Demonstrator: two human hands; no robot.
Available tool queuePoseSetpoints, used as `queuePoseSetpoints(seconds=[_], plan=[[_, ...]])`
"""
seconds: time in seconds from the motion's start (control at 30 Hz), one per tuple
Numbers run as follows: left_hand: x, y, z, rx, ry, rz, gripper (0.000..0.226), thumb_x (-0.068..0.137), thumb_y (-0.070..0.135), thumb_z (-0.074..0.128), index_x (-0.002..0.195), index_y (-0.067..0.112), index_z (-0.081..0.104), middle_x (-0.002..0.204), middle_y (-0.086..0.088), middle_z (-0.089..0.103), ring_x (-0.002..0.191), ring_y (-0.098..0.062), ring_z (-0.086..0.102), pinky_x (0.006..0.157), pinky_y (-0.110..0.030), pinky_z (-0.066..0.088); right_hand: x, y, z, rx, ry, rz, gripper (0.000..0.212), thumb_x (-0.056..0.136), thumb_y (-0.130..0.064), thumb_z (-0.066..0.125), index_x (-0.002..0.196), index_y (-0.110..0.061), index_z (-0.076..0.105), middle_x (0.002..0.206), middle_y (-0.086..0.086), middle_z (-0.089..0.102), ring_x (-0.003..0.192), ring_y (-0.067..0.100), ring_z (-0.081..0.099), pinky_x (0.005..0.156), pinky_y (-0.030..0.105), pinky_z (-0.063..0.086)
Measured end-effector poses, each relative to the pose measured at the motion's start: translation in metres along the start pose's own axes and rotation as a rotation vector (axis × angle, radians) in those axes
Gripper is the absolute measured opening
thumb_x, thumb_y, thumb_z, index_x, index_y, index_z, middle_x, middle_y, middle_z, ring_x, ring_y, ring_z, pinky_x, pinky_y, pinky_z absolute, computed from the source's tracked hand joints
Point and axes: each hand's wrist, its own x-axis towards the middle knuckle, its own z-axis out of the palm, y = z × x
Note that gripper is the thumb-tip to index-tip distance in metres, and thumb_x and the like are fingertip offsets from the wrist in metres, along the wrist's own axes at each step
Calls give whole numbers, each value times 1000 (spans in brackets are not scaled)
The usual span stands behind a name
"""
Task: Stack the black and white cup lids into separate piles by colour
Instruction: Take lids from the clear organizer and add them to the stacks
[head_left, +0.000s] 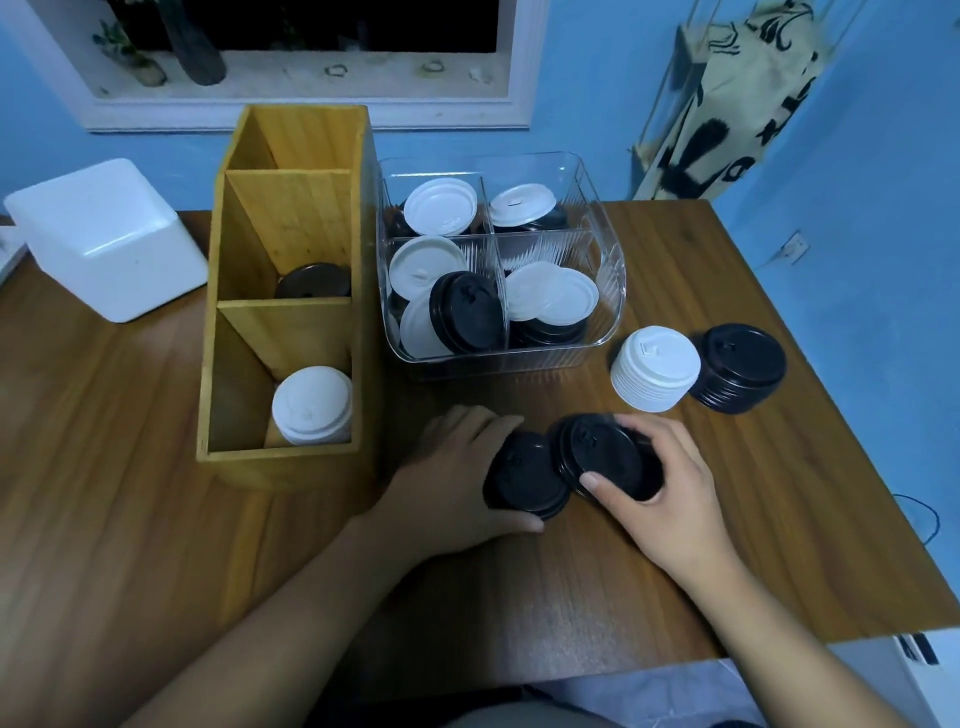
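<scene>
Both black bundles are sitting low over the front middle of the brown wooden table (701, 545). The left hand (457, 467) is gripping a short stack of black plastic cup lids (524, 475), with fingers curling over its far edge and the thumb at the near edge. The right hand (670, 493) is gripping a second black plastic lid bundle (605, 457), thumb lying across its near rim and fingers wrapping the far side. That bundle is tilting, and its left edge is overlapping the left hand's stack; I cannot tell the lid count in either. Further back on the right, a finished pile of white ribbed cup lids (654, 369) is standing just beside a pile of black cup lids (740, 369), their edges touching or nearly so. Behind the hands, a clear plastic four-compartment organiser (608, 249) is holding loose mixed black and white lids (441, 205), lying at all angles. To its left, a tall three-compartment wooden box (291, 135) is holding a dark lid (311, 280) in the middle compartment and a white lid stack (311, 405) in the near one. A white angular plastic box (104, 239) is sitting at the table's far left corner, against the blue wall (597, 78).
</scene>
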Motion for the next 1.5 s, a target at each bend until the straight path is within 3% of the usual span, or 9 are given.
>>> queuePoseSetpoints(seconds=[0.1,0.23,0.33,0.57,0.8,1.0,1.23,1.4,1.5], plan=[[-6,4,6,2,24,20,112,65,83,69,155,33,25,151,15,29,140,-3,20,117,-33,25,-1,0,0,7,-1,-9,60,72,-45,83,122,-17,63,118,-6,60,114,10,59,95,20,45],[-9,-7,-2,-166,-50,71,104,74,57,80,156,42,20,156,27,27,144,5,16,121,-30,18,-4,-6,6,20,7,-28,59,74,-49,80,120,-16,65,118,-5,61,113,11,60,94,20,45],[-9,-8,3,-144,-7,61,99,71,60,79,152,45,23,149,32,36,141,1,24,119,-31,24,-9,-11,17,21,-1,-62,59,73,-44,84,121,-14,65,121,-2,61,115,14,60,96,21,44],[-7,-11,13,-137,72,107,105,69,67,79,154,30,30,141,22,45,136,1,33,117,-25,13,-16,-21,34,-86,-115,-139,62,75,-47,84,127,-19,65,138,-6,59,129,15,53,109,32,41],[-6,-15,10,-68,28,189,104,71,66,78,155,25,33,153,10,37,143,-5,23,117,-25,10,-6,-20,32,-156,-272,-187,59,80,-52,78,131,-24,65,142,-8,54,133,15,46,112,34,37],[-7,-17,10,-126,9,155,96,78,69,72,157,33,31,163,18,19,149,-4,12,121,-30,11,-2,-21,29,-223,-359,-192,61,82,-63,68,133,-30,63,146,-11,51,135,10,44,113,29,35],[-5,-16,10,-150,26,144,92,80,62,73,156,27,34,158,15,29,147,-2,15,121,-29,17,13,-32,22,-336,-477,-200,63,82,-73,62,131,-33,60,146,-13,50,133,9,43,108,41,42],[-4,-17,7,-180,101,102,85,78,54,76,150,24,40,148,14,37,142,-2,23,119,-26,26,63,-70,29,-273,-220,-326,42,92,-49,66,124,-22,67,132,-8,61,123,13,53,106,34,42],[-5,-17,7,-181,96,81,86,79,53,76,150,26,37,149,17,35,143,0,21,118,-26,26,104,-97,45,-318,-123,-416,48,91,-43,70,131,-18,61,135,-1,59,128,20,50,111,33,38]])
